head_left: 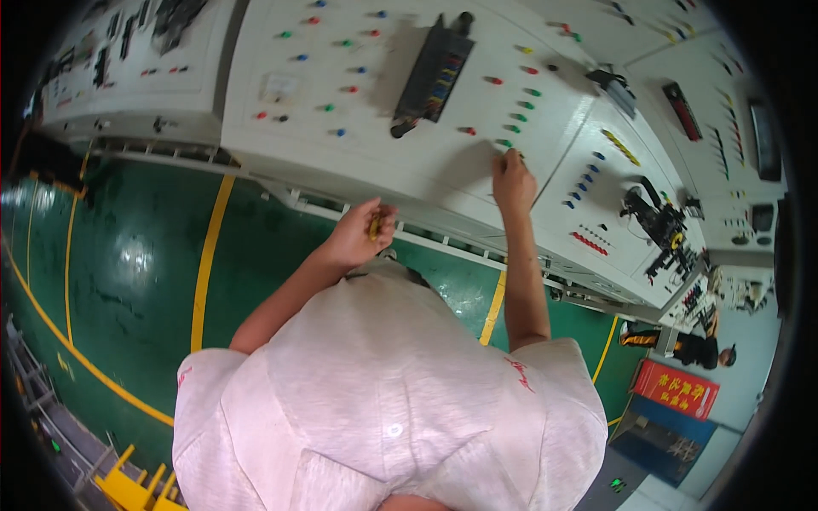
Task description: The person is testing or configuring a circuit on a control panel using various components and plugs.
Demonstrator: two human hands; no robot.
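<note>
My right hand (515,186) reaches onto the sloping white panel (341,162). Its fingertips are pinched against the surface, just below a line of small green pegs (515,129). A tiny bit of yellow shows at those fingertips; its shape is mostly covered. In front of the panel's near edge, my left hand (358,234) is raised with curled fingers around small yellow pieces (374,226). Red pegs (470,131) sit left of the green line. Farther left, a long black holder (436,72) with colored parts inside lies on the panel.
Red, green and blue pegs (361,70) dot the panel's left part. A black mechanical assembly (663,221) stands at the right, near blue pegs (579,188). Another person (703,349) is at the far right. A white rail (443,244) runs below the panel, above green floor (145,255).
</note>
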